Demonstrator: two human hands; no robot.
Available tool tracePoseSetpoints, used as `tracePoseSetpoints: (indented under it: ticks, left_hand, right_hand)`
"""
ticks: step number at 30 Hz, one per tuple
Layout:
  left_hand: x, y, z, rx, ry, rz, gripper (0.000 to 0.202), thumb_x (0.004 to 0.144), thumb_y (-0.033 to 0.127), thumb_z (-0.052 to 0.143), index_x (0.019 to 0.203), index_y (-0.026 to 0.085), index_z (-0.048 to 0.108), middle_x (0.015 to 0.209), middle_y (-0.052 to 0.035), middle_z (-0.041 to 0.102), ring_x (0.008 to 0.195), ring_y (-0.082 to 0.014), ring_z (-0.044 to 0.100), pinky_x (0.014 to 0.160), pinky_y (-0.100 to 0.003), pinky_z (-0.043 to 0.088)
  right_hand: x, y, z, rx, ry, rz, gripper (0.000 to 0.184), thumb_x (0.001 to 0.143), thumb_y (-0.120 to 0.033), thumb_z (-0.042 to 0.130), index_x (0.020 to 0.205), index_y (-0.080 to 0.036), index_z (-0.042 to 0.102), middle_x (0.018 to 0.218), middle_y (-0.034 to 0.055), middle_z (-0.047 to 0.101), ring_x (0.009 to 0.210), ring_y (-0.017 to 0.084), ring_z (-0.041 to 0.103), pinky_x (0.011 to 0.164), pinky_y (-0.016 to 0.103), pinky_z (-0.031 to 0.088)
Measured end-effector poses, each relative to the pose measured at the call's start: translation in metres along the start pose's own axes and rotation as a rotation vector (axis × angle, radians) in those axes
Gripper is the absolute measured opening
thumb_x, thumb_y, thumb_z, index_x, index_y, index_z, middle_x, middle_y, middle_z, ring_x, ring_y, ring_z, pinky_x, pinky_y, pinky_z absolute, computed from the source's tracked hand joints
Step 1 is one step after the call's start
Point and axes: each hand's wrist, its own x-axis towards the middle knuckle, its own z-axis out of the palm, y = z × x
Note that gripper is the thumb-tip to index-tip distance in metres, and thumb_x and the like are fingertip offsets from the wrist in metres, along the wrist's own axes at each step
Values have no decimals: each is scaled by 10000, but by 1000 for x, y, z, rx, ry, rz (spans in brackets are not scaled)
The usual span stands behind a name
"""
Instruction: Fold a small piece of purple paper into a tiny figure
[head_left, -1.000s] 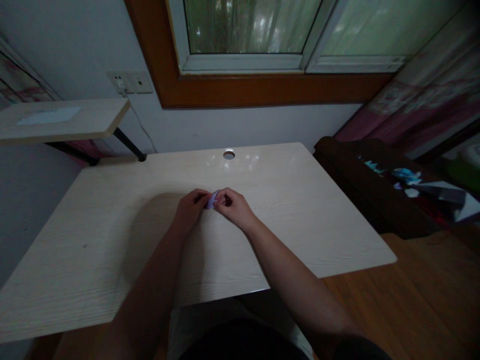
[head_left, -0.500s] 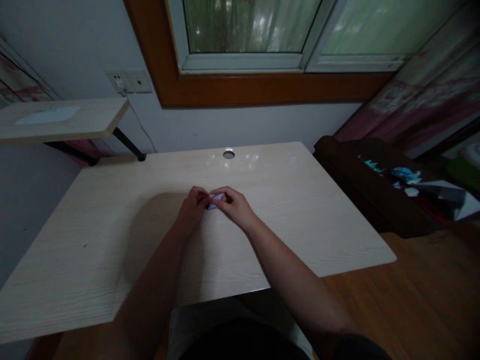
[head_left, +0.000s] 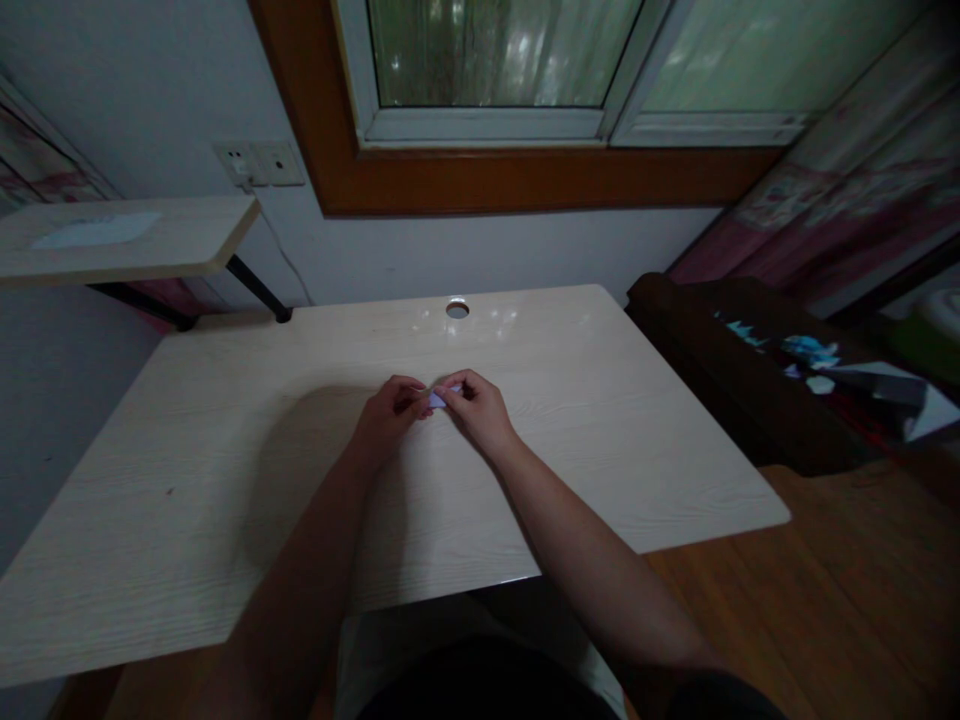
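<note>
A small folded piece of light purple paper [head_left: 438, 400] is between my two hands, just above or on the pale wood-grain desk [head_left: 600, 440]. My right hand [head_left: 476, 405] pinches its right side between thumb and fingers. At the paper's left end, my left hand [head_left: 391, 410] has its thumb and fingertips closed on the edge. Fingers cover much of the paper, so its full folded shape is hidden.
A raised shelf [head_left: 202, 240] on black legs stands at the desk's back left. A round cable hole [head_left: 457, 310] lies near the back edge. To the right, a dark brown piece of furniture [head_left: 675, 330] holds blue and white paper scraps [head_left: 810, 350].
My right hand has shifted slightly right with the paper, and less of the paper shows now. The left hand's fingers have moved a little to the right.
</note>
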Motion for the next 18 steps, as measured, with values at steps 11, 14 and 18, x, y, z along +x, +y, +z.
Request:
tracePoseSetpoints:
  ticks: [11, 14, 18]
  left_hand:
    - [1, 12, 2, -70, 69, -23, 341, 789, 395, 757, 1001, 178, 601, 761, -2, 712, 684, -152, 711, 703, -288, 580]
    - [1, 14, 3, -73, 64, -16, 333, 791, 401, 752, 991, 177, 608, 763, -3, 707, 676, -146, 699, 694, -287, 575]
    - [0, 11, 1, -36, 38, 23, 302, 820, 372, 730, 1018, 180, 609, 773, -3, 698, 707, -138, 692, 711, -276, 563]
  right_hand:
    - [-2, -7, -2, -77, -85, -304, 145, 912, -291, 648, 1032, -259, 722, 1010, 56, 680, 908, 179, 638, 798, 319, 522]
    - [-3, -11, -2, -94, -143, -346, 139, 939, -251, 614, 1008, -270, 734, 974, 53, 703, 945, 191, 643, 849, 343, 522]
    - [-4, -11, -2, -124, -113, -352, 124, 937, -227, 615, 955, -259, 734, 924, 46, 703, 897, 188, 646, 812, 336, 521]
